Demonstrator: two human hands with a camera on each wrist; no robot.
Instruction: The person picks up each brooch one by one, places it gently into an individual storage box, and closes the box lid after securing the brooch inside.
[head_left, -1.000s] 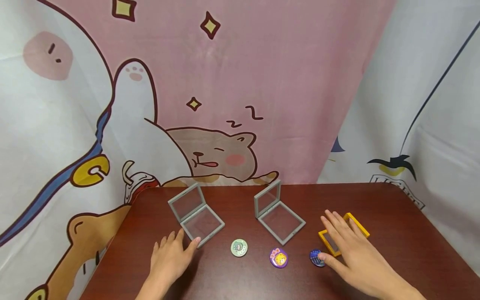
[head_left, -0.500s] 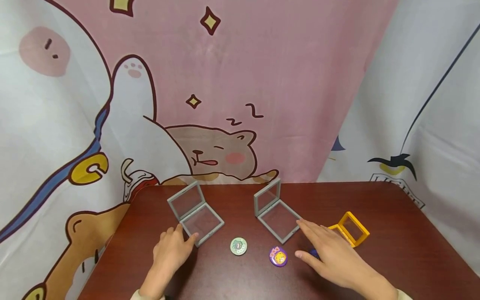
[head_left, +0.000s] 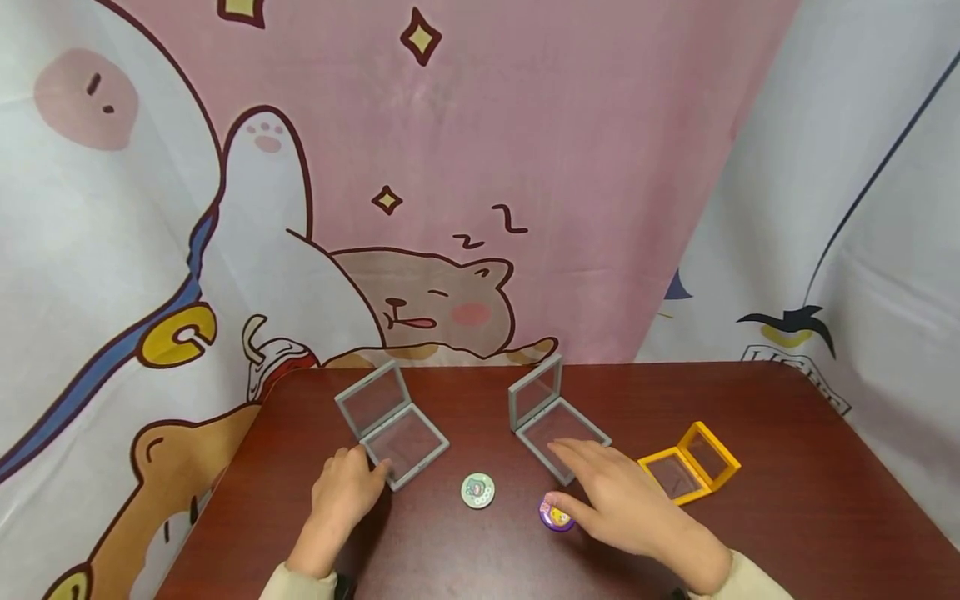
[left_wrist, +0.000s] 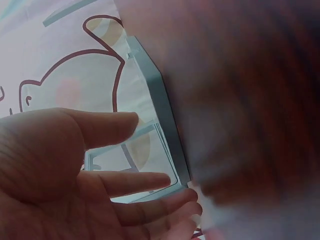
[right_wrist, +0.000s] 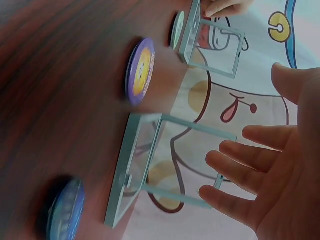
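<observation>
My left hand (head_left: 347, 487) is at the near left corner of an opened grey clear-paned display case (head_left: 408, 442), its thumb and fingers loose around the frame's edge without gripping it. Stretched out with spread fingers, my right hand (head_left: 626, 500) hovers over the table, its fingertips overlapping a second opened grey case (head_left: 542, 427) in the head view. The right thumb partly covers a purple badge with a yellow figure (head_left: 555, 521). A blue badge (right_wrist: 67, 210), hidden by the hand in the head view, shows in the right wrist view. The right palm holds nothing.
A pale green round badge (head_left: 477, 491) lies between the two hands. On the right stands a smaller opened yellow case (head_left: 675, 473). The dark wooden table (head_left: 450, 567) ends at a cartoon-printed curtain (head_left: 585, 167) behind.
My right hand has swept left from the yellow case, past the blue badge, to above the purple badge. The left hand has shifted slightly, its fingers more bent at the grey case's corner.
</observation>
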